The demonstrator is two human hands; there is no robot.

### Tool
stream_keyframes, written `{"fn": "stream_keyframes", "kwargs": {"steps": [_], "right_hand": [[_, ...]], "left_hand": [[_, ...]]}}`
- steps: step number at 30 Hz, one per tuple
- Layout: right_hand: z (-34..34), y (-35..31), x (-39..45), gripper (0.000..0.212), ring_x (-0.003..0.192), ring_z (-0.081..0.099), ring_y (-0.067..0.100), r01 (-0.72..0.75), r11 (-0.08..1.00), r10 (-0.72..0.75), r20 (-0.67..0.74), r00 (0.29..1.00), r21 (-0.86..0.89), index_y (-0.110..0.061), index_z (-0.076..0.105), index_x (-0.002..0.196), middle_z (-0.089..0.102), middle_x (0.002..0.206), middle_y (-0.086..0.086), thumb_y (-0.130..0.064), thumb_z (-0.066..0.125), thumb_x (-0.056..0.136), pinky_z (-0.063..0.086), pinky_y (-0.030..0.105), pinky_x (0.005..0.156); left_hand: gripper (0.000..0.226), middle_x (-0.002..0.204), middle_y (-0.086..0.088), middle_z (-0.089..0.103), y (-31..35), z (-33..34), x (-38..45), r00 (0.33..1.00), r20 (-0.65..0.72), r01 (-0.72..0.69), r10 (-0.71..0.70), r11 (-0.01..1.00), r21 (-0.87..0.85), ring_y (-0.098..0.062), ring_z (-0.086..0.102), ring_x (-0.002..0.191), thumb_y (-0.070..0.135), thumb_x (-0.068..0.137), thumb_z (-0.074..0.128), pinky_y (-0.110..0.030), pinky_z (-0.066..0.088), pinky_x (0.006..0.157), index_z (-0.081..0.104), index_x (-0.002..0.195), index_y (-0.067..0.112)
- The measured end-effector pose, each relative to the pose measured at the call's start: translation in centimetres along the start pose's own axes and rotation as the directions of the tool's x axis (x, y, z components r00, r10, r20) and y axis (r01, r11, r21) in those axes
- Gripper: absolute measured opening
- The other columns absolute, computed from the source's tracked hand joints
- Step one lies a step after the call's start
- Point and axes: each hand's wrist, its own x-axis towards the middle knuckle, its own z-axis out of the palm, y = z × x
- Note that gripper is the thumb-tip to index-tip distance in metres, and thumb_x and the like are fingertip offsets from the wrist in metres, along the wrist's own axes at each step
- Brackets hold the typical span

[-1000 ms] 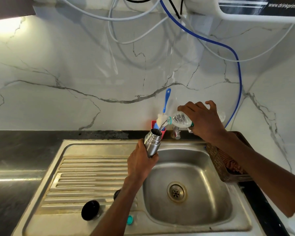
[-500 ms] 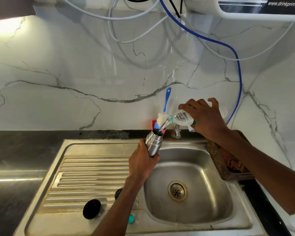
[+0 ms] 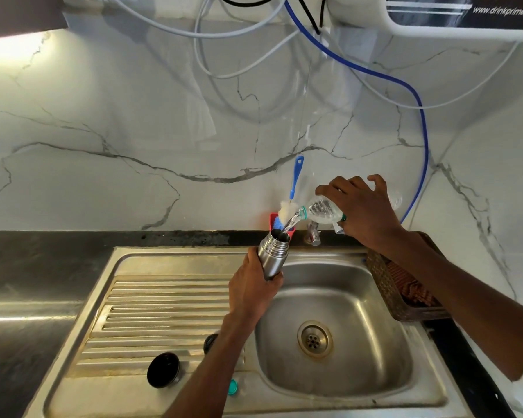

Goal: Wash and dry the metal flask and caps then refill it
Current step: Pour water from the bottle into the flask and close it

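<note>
While right hand (image 3: 364, 211) tips bottle (image 3: 322, 211), left hand (image 3: 249, 292) grips flask (image 3: 272, 253)

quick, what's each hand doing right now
Left hand: closed round the metal flask, holding it tilted over the sink.
Right hand: gripping the plastic bottle, pouring water into the flask.

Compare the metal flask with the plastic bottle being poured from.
The metal flask is opaque steel; the plastic bottle is clear. The flask stands nearly upright in the left hand; the bottle lies tipped in the right hand, mouth down. The flask takes in water; the bottle gives it. Both are uncapped, held above the sink.
</note>
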Motion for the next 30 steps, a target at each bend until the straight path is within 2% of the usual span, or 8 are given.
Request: {"fn": "stream_keyframes", "kwargs": {"steps": [7, 14, 21, 30], "right_hand": [[-0.2, 0.5, -0.2, 0.094, 0.115, 0.060, 0.026, 0.000, 1.000, 0.000, 0.001, 1.000, -0.010, -0.033, 0.052, 0.136, 0.061, 0.127, -0.003, -0.017, 0.097, 0.056, 0.035, 0.060, 0.105], [-0.7, 0.4, -0.2, 0.095, 0.117, 0.059, 0.025, -0.003, 1.000, 0.003, 0.018, 1.000, -0.025, -0.034, 0.051, 0.137, 0.059, 0.129, -0.003, -0.013, 0.096, 0.056, 0.032, 0.059, 0.107], [-1.2, 0.1, -0.3, 0.093, 0.116, 0.059, 0.025, 0.019, 0.999, -0.019, -0.003, 1.000, -0.049, -0.034, 0.051, 0.136, 0.060, 0.128, -0.003, -0.013, 0.095, 0.057, 0.034, 0.061, 0.106], [-1.9, -0.4, -1.2, 0.090, 0.116, 0.058, 0.025, 0.035, 0.995, -0.034, 0.008, 0.999, -0.096, -0.035, 0.051, 0.137, 0.059, 0.128, -0.003, -0.017, 0.094, 0.060, 0.033, 0.061, 0.107]], "left_hand": [[0.068, 0.123, 0.005, 0.068, 0.3, -0.1, -0.4, 1.000, 0.009, 0.006, -0.006, 1.000, -0.017, -0.020, 0.069, 0.097, 0.043, 0.081, 0.082, -0.032, 0.050, 0.077, 0.046, 0.135, 0.025], [0.061, 0.120, 0.003, 0.068, 0.3, -0.2, -0.9, 1.000, 0.014, 0.010, -0.009, 1.000, -0.015, -0.022, 0.069, 0.095, 0.044, 0.081, 0.080, -0.039, 0.058, 0.080, 0.046, 0.128, 0.026], [0.062, 0.121, 0.003, 0.068, 0.6, -0.5, -1.5, 1.000, -0.001, 0.008, -0.008, 0.999, -0.044, -0.021, 0.069, 0.096, 0.041, 0.081, 0.082, -0.034, 0.052, 0.077, 0.047, 0.130, 0.025], [0.061, 0.120, 0.003, 0.068, 0.6, -1.1, -2.7, 1.000, -0.010, 0.003, -0.003, 0.999, -0.038, -0.021, 0.068, 0.096, 0.040, 0.081, 0.082, -0.035, 0.053, 0.078, 0.047, 0.128, 0.025]]}}
